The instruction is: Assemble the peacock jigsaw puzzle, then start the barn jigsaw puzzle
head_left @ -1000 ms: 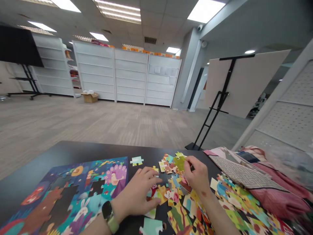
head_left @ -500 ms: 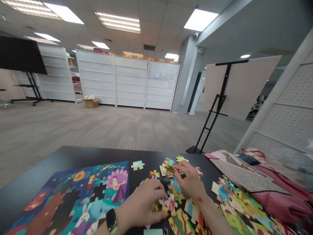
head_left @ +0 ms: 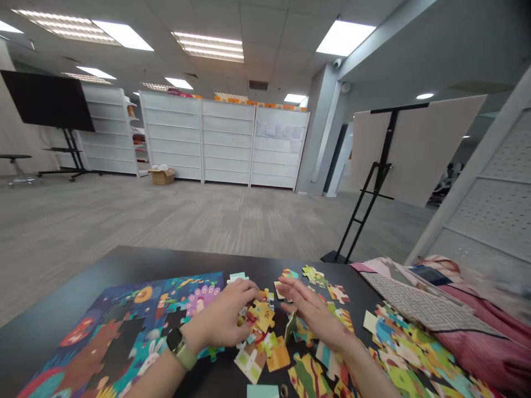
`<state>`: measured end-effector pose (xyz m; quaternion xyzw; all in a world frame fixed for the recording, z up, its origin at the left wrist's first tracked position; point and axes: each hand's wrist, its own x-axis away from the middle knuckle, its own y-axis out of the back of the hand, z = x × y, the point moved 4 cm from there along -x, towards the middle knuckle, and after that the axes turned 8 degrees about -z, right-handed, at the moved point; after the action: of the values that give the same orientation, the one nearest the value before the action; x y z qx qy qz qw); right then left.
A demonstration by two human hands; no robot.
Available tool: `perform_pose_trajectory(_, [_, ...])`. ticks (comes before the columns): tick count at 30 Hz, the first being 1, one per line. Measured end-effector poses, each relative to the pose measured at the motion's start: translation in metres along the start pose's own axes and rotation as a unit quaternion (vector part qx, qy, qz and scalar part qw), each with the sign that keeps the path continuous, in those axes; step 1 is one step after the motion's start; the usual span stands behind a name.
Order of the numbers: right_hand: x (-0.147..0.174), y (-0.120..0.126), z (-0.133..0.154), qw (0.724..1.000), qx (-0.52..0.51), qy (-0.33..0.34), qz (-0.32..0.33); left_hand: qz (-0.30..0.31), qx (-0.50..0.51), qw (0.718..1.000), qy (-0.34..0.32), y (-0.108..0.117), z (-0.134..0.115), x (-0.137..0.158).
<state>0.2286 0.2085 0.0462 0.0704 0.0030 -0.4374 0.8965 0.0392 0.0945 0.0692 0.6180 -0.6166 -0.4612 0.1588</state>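
Note:
My left hand (head_left: 226, 315) is over the table beside the partly assembled puzzle (head_left: 160, 301), thumb and fingers apart. Loose puzzle pieces (head_left: 261, 318) lie against its fingertips, a yellow one on top. My right hand (head_left: 315, 315) reaches in from the right, fingers stretched out towards the left. Under its thumb a puzzle piece (head_left: 290, 327) stands tilted on edge; whether the thumb touches it I cannot tell. More pieces (head_left: 311, 376) lie below the right wrist. The assembled puzzle shows a bear, rabbits and a purple peacock, with dark gaps in it.
A heap of puzzle pieces (head_left: 410, 348) lies on the right of the black table (head_left: 166, 260). Beside it is a pink and grey patterned bag (head_left: 440, 309). A pale green piece (head_left: 263, 391) is at the near edge. A board stand (head_left: 369, 193) is beyond the table.
My left hand has moved left and up, uncovering pieces in the middle. The right hand has shifted slightly left, its fingers straighter, and a tilted piece now shows under it. The view has shifted slightly.

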Motion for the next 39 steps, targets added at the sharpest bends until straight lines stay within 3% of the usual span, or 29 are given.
perform_pose_trajectory(1, [0.000,0.002,-0.001,1.000,-0.004,-0.006,0.019,0.002,0.009,1.000,-0.010,-0.004,-0.007,-0.001])
perform_pose_trajectory(3, [-0.002,0.010,0.000,0.996,0.084,0.023,0.016,0.022,0.009,0.999,-0.031,-0.015,-0.022,-0.003])
perform_pose_trajectory(7, [-0.002,0.034,0.002,0.944,0.322,0.073,-0.026,0.063,-0.026,0.996,-0.050,-0.037,-0.035,-0.004])
perform_pose_trajectory(12, [0.006,0.047,-0.002,0.922,0.385,0.040,-0.023,0.055,-0.036,0.997,-0.035,-0.042,-0.024,-0.005])
perform_pose_trajectory(15, [0.006,0.046,0.000,0.923,0.383,0.031,-0.024,0.045,-0.039,0.998,-0.026,-0.034,-0.018,-0.004])
perform_pose_trajectory(20, [0.001,0.037,0.009,0.951,0.305,0.045,-0.021,0.044,-0.034,0.998,0.006,-0.025,-0.013,-0.003])
perform_pose_trajectory(25, [-0.002,0.011,0.012,0.980,0.186,0.068,-0.001,-0.007,0.052,0.995,0.085,-0.039,-0.007,-0.004])
perform_pose_trajectory(31, [-0.006,-0.007,0.006,0.991,0.117,0.064,-0.015,-0.061,0.095,0.981,0.158,-0.052,-0.007,-0.008])
perform_pose_trajectory(35, [-0.006,0.003,0.012,0.989,0.139,0.048,-0.021,-0.066,0.105,0.979,0.163,-0.048,-0.011,-0.010])
perform_pose_trajectory(39, [0.004,0.043,0.019,0.966,0.249,0.021,-0.058,-0.123,0.119,0.972,0.162,-0.033,-0.001,-0.010])
